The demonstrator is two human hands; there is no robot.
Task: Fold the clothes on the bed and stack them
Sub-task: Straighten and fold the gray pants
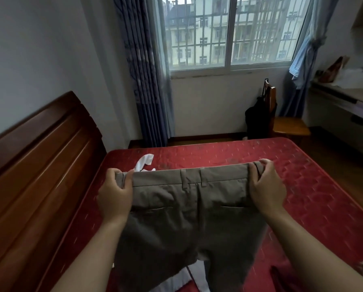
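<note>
Your left hand (115, 194) and right hand (267, 186) are held apart, each clamped on one end of the waistband of the grey-brown trousers (187, 218). Fingers (260, 165) curl over the band's top edge, thumbs pressing the near side. You hold the trousers up over the red bed (302, 186), back pockets facing you, legs hanging down. The leg ends are cut off at the bottom edge. A white garment (144, 162) lies on the bed beyond your left hand, partly hidden by the waistband. Pale cloth (182, 279) shows under the trousers, too covered to identify.
</note>
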